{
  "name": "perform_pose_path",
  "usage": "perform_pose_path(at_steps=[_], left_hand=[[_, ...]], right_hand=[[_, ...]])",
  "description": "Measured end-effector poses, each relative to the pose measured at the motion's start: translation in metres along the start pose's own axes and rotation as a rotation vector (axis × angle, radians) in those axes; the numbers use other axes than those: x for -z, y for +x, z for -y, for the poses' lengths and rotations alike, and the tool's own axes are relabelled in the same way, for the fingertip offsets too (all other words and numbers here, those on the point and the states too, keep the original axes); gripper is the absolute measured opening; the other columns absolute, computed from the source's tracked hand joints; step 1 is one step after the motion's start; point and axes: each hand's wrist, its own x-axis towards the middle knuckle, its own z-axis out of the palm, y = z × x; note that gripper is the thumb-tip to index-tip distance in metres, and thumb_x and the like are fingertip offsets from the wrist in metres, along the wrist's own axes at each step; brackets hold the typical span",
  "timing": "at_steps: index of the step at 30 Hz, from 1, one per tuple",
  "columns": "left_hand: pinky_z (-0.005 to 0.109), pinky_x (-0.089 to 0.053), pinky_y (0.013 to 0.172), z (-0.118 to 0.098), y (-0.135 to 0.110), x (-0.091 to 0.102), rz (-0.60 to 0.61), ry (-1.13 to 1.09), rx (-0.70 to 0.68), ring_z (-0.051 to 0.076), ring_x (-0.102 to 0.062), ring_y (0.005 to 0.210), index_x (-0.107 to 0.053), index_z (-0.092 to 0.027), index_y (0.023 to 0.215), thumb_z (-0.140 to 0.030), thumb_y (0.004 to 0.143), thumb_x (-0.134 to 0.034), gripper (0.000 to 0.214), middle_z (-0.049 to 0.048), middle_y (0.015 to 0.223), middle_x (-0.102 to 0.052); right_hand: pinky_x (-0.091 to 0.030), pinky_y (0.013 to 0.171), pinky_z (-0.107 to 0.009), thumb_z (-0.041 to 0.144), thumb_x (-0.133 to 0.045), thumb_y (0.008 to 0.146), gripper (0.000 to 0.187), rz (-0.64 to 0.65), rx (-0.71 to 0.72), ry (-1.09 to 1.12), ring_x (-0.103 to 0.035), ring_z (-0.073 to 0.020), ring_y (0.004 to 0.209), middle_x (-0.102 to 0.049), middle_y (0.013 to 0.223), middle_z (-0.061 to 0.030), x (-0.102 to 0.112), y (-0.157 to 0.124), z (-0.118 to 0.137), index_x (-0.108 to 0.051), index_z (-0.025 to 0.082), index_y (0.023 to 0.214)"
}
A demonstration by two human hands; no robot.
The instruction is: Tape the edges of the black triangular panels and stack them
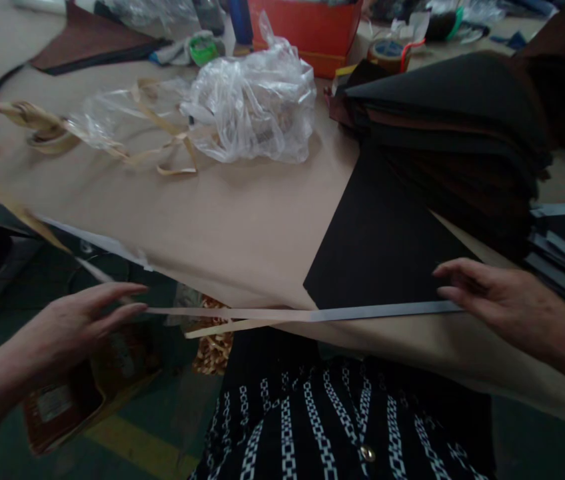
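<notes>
A narrow strip of tape [382,311] runs along the near edge of a black fabric panel [377,233]. It looks grey over the panel and pinkish where it stretches left past it. My left hand [92,317] is closed on the tape's left part, beyond the table edge. From there the strip goes up and left, blurred, towards the table. A loose cream strip [222,328] hangs beneath the taut tape. My right hand [492,293] is over the panel's right side at the tape's right end, thumb and forefinger curled but apart; its other fingers are hidden.
Stacked dark fabric pieces [442,107] lie at the back right. A clear plastic bag [257,100], tangled cream strips [177,140] and a red box [307,33] occupy the table's far side. Below the table edge [187,283], a cardboard box [62,407] stands on the floor.
</notes>
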Motion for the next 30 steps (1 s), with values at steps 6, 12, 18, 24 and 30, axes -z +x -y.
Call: perform_pose_path(at_steps=[6, 12, 18, 24, 30], left_hand=[[0.032, -0.045, 0.09, -0.127, -0.015, -0.043, 0.072, -0.277, -0.552, 0.019, -0.06, 0.102, -0.06, -0.017, 0.113, -0.035, 0.088, -0.044, 0.035, 0.0087, 0.114, -0.066], [0.035, -0.047, 0.076, -0.171, -0.013, -0.071, 0.07, -0.129, -0.607, 0.021, -0.061, 0.083, -0.067, -0.018, 0.09, -0.032, 0.09, -0.043, 0.028, 0.0071, 0.087, -0.069], [0.025, -0.039, 0.058, -0.18, -0.019, -0.067, 0.156, -0.242, -0.534, 0.014, -0.058, 0.064, -0.067, -0.019, 0.083, -0.048, 0.091, -0.039, 0.041, 0.0025, 0.072, -0.066], [0.024, -0.032, 0.05, -0.19, -0.022, -0.066, 0.229, -0.307, -0.512, 0.011, -0.05, 0.054, -0.066, -0.017, 0.075, -0.047, 0.088, -0.043, 0.04, 0.0022, 0.063, -0.062], [0.025, -0.032, 0.051, -0.201, -0.02, -0.065, 0.202, -0.364, -0.526, 0.01, -0.048, 0.053, -0.066, -0.016, 0.073, -0.042, 0.088, -0.044, 0.037, 0.0009, 0.061, -0.061]], right_hand=[[-0.041, 0.058, -0.025, 0.035, -0.056, 0.085, 0.019, 0.124, 0.341, 0.014, -0.061, -0.0145, 0.068, -0.066, 0.086, -0.0017, -0.049, 0.012, 0.106, -0.059, 0.023, 0.1], [-0.026, 0.047, -0.026, 0.047, -0.059, 0.082, 0.027, 0.045, 0.268, -0.231, -0.059, -0.0177, 0.058, -0.066, 0.078, -0.0015, -0.075, 0.023, 0.12, -0.055, 0.024, 0.094], [-0.035, 0.054, -0.025, 0.038, -0.049, 0.089, 0.018, 0.118, 0.237, 0.108, -0.056, -0.0132, 0.062, -0.062, 0.077, 0.0001, -0.051, 0.019, 0.118, -0.05, 0.022, 0.098], [-0.041, 0.061, -0.024, 0.028, -0.038, 0.094, 0.022, 0.109, 0.3, 0.413, -0.053, -0.0119, 0.068, -0.055, 0.076, -0.0009, -0.039, -0.005, 0.12, -0.053, 0.02, 0.081], [-0.046, 0.061, -0.024, 0.02, -0.049, 0.088, 0.017, 0.128, 0.256, 0.489, -0.057, -0.0122, 0.069, -0.06, 0.077, 0.0, -0.065, -0.022, 0.118, -0.065, 0.023, 0.092]])
